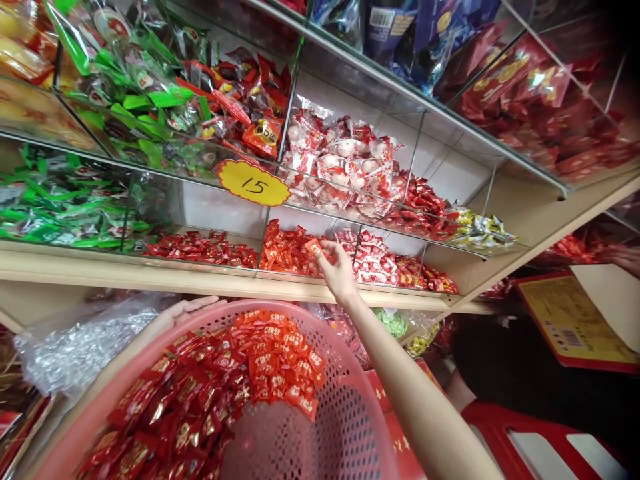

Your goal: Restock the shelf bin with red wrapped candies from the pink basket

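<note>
My right hand (338,268) pinches a small orange-red wrapped candy (314,247) over a shelf compartment of like candies (286,248). A pink perforated plastic basket (357,373) stands below, tilted toward me. Inside it, dark red wrapped candies (175,393) fill the left side and orange-red ones (283,357) are heaped at the far side. Along the basket's left side runs my left forearm. My left hand (193,309) shows beyond the rim with its fingers stretched out, near the shelf edge; part of it is hidden behind the basket.
Clear-walled shelf bins hold red candies (205,249), white-and-red candies (373,260) and green packets (65,207). A yellow price tag (253,183) reads 15. A clear plastic bag (90,343) lies at left. At right, a person in dark clothing (520,373) is beside an open carton (575,320).
</note>
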### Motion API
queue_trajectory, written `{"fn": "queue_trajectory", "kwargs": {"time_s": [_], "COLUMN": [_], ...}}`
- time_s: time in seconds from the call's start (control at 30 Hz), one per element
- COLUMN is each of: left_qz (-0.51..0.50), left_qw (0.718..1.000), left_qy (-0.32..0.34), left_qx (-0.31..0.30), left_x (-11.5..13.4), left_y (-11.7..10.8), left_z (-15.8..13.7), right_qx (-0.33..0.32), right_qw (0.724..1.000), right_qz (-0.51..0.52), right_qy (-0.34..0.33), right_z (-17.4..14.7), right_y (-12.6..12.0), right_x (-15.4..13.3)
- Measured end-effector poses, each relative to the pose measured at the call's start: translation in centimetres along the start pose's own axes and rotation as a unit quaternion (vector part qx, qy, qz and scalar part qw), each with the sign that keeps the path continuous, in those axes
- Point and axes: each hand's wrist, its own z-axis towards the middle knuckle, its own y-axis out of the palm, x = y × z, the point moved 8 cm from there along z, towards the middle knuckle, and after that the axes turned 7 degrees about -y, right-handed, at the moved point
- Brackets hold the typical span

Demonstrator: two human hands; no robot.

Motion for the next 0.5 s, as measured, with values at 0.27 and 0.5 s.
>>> {"fn": "queue_trajectory", "kwargs": {"time_s": [0.27,0.5], "left_qz": [-0.063,-0.042], "left_qw": [0.994,0.996], "left_qy": [-0.07,-0.066], "left_qx": [0.061,0.053], "left_x": [-1.6,-1.7], "left_y": [-1.6,-2.3], "left_z": [2.2,2.4], "right_qx": [-0.065,-0.178], "right_qw": [0.986,0.902], "right_qz": [0.13,-0.378], "right_qy": [0.082,-0.105], "right_z": [-10.1,-15.7], "right_y": [-2.5,-3.7], "right_x": [0.8,0.3]}}
